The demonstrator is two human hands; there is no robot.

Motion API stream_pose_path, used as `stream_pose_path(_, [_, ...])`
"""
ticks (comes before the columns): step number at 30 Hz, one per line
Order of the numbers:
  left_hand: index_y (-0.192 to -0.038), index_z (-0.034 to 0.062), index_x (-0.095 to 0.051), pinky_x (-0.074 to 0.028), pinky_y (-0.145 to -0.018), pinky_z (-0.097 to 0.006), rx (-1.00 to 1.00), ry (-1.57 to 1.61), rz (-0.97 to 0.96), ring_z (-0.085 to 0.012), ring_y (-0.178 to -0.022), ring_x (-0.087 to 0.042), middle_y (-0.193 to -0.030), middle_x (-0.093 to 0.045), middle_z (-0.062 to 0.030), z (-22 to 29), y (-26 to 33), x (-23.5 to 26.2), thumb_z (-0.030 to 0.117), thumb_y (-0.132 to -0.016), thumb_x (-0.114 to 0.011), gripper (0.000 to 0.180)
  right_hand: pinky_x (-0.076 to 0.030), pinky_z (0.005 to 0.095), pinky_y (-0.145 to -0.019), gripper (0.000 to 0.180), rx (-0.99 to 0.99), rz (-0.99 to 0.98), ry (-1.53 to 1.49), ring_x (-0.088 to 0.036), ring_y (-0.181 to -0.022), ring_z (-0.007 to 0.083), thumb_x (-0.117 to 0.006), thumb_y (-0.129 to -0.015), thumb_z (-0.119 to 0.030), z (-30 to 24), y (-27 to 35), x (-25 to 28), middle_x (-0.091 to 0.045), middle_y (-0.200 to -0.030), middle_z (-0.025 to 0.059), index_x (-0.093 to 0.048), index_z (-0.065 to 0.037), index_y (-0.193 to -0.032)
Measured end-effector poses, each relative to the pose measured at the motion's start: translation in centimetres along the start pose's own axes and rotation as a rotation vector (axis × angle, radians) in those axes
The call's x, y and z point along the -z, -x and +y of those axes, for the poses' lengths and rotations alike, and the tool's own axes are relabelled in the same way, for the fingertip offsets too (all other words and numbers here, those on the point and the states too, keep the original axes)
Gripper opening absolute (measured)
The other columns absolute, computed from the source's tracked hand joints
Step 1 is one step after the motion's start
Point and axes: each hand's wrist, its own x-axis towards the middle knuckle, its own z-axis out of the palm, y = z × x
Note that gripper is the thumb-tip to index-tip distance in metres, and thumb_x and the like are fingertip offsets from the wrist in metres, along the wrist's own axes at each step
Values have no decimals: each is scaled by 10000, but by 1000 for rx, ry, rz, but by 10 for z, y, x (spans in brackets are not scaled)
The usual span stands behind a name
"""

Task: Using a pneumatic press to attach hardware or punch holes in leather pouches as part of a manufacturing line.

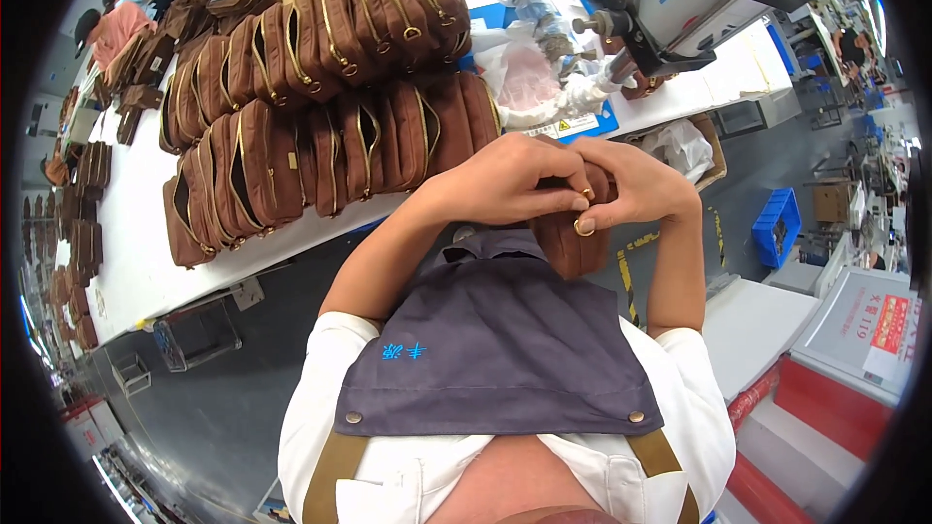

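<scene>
In front of my chest is a brown fabric pouch (573, 245), held between both hands and partly hidden by them. My left hand (510, 178) is closed, its thumb and forefinger pinched at a small gold metal fitting (587, 194) by the pouch's top. My right hand (641, 182) wraps over the pouch's far side, fingers bent, with a gold ring-shaped piece (584, 227) at its thumb tip. Whether that piece is joined to the pouch I cannot tell. Just beyond my left forearm, brown zip pouches (262, 170) with gold zippers stand packed in two rows.
The white table (126, 262) bears the rows. A machine (670, 10) with a metal bracket stands at the far right, beside clear plastic bags (524, 73). A blue bin (777, 226) sits on the floor to the right, and a red-and-white cabinet (845, 349) stands nearer. Other people work far left.
</scene>
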Motion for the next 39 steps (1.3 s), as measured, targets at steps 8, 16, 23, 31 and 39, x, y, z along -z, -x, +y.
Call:
stream_pose_path(8, [-829,40,-657,-470,-736,-321,-73,-89,229,-242,-807,-578,-864,-549,-101,-51,-45,-12,127,-778,-719,118,-416,240,-692,366,-243,414,-431,-486,-738,69,-819,-707,-167,45,11,-5,-549,-780,-29,-559,-46,-935])
stream_pose_path(16, [-915,48,-615,-416,-638,-214,405,267,317,-70,-749,-550,-815,-605,6,-91,-69,-3,177,-893,-650,135,-458,259,-820,469,-189,527,-542,-561,-902,89,-808,-715,-142,72,-10,20,-610,-972,24,-554,-16,-1089])
stream_pose_path(23, [-896,47,-616,-425,-671,-208,484,634,381,-60,-757,-547,-836,-607,11,-109,-84,-2,147,-892,-636,102,-476,265,-842,493,-240,510,-755,-595,-935,126,-784,-744,-161,93,-19,26,-623,-1024,69,-543,43,-1122])
stream_pose_path(31, [-865,30,-626,-436,-674,-227,505,724,413,-81,-761,-559,-829,-627,-16,-109,-81,-2,133,-870,-651,106,-487,257,-800,416,-183,500,-858,-599,-890,109,-768,-743,-142,106,-23,23,-632,-990,49,-588,30,-1077])
stream_pose_path(39, [-872,20,-635,-453,-688,-229,436,746,393,-93,-764,-576,-843,-638,-21,-108,-80,-2,132,-869,-660,115,-483,261,-828,463,-171,489,-876,-594,-929,113,-760,-755,-155,110,-22,21,-624,-1029,51,-559,29,-1130])
